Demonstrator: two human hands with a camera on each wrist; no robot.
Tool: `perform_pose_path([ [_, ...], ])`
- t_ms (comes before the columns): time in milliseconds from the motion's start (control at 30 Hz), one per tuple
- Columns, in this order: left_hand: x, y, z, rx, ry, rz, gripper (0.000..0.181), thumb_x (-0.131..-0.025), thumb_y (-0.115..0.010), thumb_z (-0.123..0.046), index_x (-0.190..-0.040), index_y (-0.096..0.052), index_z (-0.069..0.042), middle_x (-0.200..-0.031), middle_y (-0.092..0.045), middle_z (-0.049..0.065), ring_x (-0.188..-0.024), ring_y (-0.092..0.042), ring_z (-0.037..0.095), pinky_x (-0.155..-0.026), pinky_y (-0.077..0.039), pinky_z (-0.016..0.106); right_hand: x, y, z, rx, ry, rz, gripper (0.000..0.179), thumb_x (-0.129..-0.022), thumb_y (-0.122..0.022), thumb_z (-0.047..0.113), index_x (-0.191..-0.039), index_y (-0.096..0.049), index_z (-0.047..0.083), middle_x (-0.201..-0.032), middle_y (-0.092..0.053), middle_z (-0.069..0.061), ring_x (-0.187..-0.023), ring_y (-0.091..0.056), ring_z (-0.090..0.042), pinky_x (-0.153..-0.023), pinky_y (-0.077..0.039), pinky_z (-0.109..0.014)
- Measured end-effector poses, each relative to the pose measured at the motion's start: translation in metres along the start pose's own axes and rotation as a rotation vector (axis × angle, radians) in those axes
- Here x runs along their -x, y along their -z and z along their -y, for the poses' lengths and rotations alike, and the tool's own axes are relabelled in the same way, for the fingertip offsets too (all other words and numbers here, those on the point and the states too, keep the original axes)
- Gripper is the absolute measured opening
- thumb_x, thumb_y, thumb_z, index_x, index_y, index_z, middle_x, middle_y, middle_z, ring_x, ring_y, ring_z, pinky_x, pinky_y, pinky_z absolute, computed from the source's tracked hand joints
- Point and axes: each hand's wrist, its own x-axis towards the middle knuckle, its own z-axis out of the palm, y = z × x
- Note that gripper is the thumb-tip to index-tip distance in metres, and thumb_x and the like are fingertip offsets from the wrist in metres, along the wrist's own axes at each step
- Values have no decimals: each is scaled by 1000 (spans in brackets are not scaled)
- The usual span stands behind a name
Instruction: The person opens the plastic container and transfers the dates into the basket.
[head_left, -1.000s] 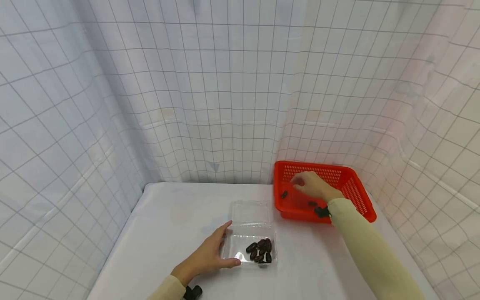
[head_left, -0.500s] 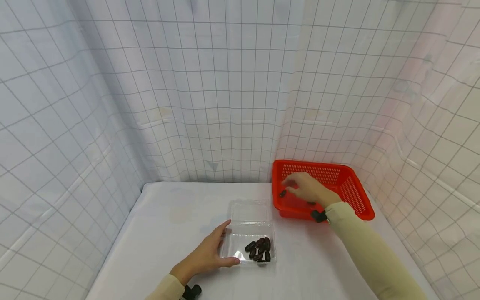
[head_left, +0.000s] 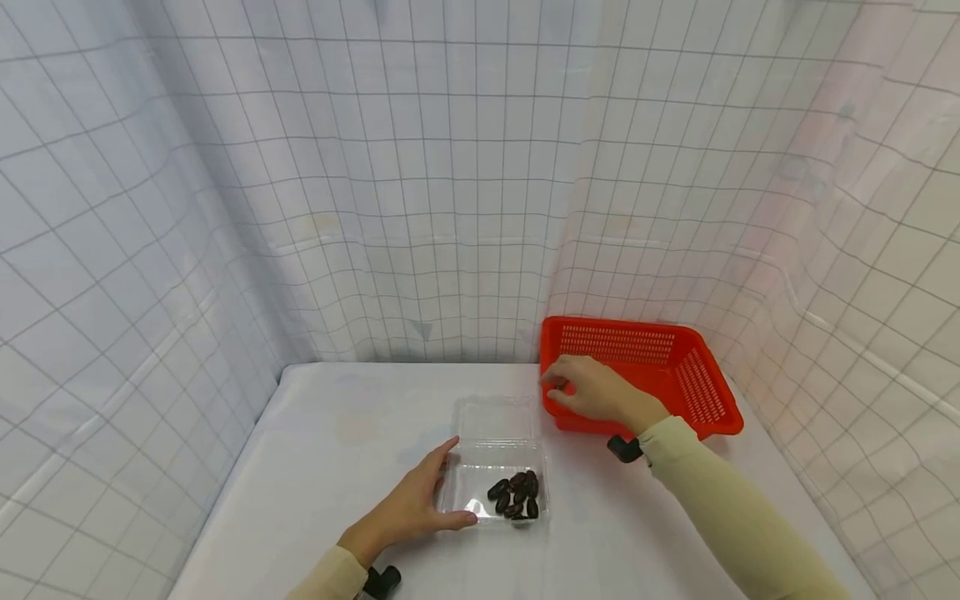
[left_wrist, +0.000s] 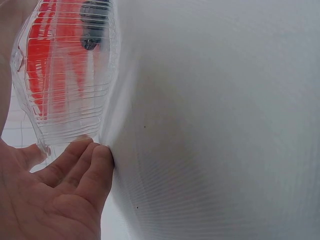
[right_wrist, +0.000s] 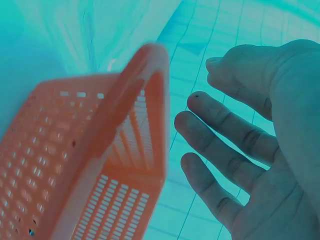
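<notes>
My left hand point(head_left: 412, 500) rests against the left side of a clear plastic clamshell box point(head_left: 468, 492), thumb along the near edge and fingers spread toward the hinge. In the left wrist view its fingertips point(left_wrist: 102, 155) touch the box end. Several dark, glossy dates point(head_left: 517, 493) lie in the box's right half. Inside the left end of a red basket point(head_left: 637, 333), my right hand point(head_left: 588, 389) reaches down, thumb and fingers apart around one dark date point(head_left: 561, 385). The right wrist view shows extended fingers point(right_wrist: 215, 135) and nothing held.
The box's transparent lid point(head_left: 495, 417) lies folded back flat on the white table point(head_left: 352, 433). White gridded curtains point(head_left: 450, 208) enclose the table at the back and sides. The basket's rim point(right_wrist: 155, 55) stands close beside my right fingers.
My right hand has moved left and lower within the basket, to the date at its left end. My left hand and the box hold their place.
</notes>
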Motion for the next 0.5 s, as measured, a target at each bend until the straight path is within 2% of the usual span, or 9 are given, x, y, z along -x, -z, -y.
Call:
perform_pose_path([
  [233, 2, 1, -3, -11, -7, -10, 132, -90, -103, -43, -185, -21, -2, -178, -44, 35, -160, -55, 58, -128, -49, 66, 4, -10, 19, 17, 33, 27, 26, -110, -79, 16, -135, -86, 15, -126, -81, -5, -114, -76, -25, -101, -68, -40],
  [500, 3, 2, -4, 0, -14, -8, 131, -90, -103, -41, -185, -21, -2, -177, -46, 34, -159, -56, 56, -127, -49, 69, 12, -31, 37, 26, 108, 90, 27, -109, -84, 19, -136, -85, 19, -133, -81, -2, -122, -78, -28, -104, -68, -43],
])
